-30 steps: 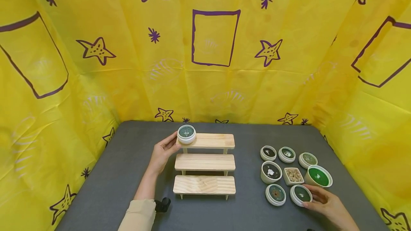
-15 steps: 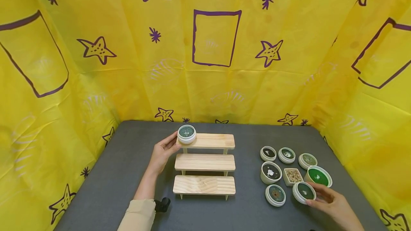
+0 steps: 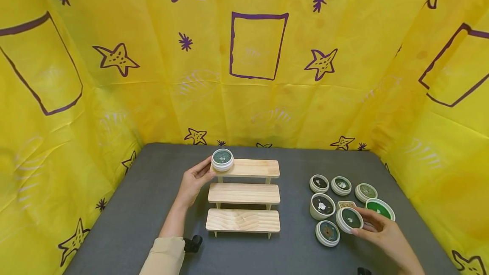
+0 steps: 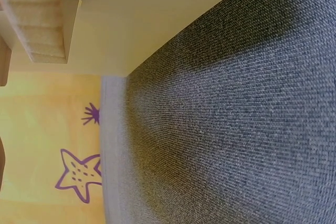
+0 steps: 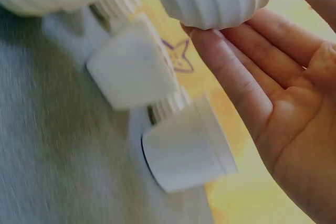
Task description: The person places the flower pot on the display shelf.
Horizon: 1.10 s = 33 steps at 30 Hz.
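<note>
- Head view: left hand [image 3: 192, 187] grips left pot [image 3: 223, 160] at left end of top shelf [image 3: 254, 167].
- Right hand [image 3: 383, 231] pinches right pot [image 3: 349, 219] off the table [image 3: 298, 249], overlapping square pot [image 3: 346, 204] in view; contact unclear.
- Handling: carry right pot level, clear square pot before going sideways; don't nudge left pot.

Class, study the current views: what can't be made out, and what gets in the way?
Square pot, head view: front hidden by the held pot.
Green-filled pot, head view: lower part hidden by the right hand.
Held pot, right wrist view: partly cut off by the top edge.
Wooden stand, left wrist view: cut off by the top and left edges.
Table, right wrist view: weave lost to blur.
</note>
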Each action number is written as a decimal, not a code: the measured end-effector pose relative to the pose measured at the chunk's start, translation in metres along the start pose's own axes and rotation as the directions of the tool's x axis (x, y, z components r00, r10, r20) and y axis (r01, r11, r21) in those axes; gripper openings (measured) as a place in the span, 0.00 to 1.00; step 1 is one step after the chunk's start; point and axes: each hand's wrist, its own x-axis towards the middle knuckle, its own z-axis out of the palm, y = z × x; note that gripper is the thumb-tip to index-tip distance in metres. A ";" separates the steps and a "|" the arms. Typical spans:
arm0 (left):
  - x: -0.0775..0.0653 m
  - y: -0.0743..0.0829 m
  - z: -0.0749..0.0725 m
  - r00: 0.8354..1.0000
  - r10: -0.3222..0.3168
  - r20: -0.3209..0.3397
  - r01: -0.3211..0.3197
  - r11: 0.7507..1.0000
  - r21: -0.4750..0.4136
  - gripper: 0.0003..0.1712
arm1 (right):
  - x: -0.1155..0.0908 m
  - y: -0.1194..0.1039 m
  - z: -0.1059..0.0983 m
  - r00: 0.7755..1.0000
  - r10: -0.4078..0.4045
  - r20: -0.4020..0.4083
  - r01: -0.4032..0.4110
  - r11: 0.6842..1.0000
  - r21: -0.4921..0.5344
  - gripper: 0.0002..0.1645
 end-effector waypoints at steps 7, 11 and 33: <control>0.000 0.001 0.001 1.000 0.000 0.002 -0.001 1.000 0.011 0.36 | 0.013 -0.017 0.011 0.999 -0.041 0.010 0.041 0.999 0.031 0.31; 0.000 0.001 0.001 1.000 0.010 0.005 -0.010 1.000 0.009 0.36 | 0.021 -0.027 0.018 0.999 -0.030 0.015 0.029 0.999 0.036 0.32; -0.002 0.002 0.000 1.000 -0.002 0.005 0.001 0.999 0.040 0.35 | 0.071 -0.090 0.069 0.967 -0.227 0.116 0.208 0.965 0.158 0.31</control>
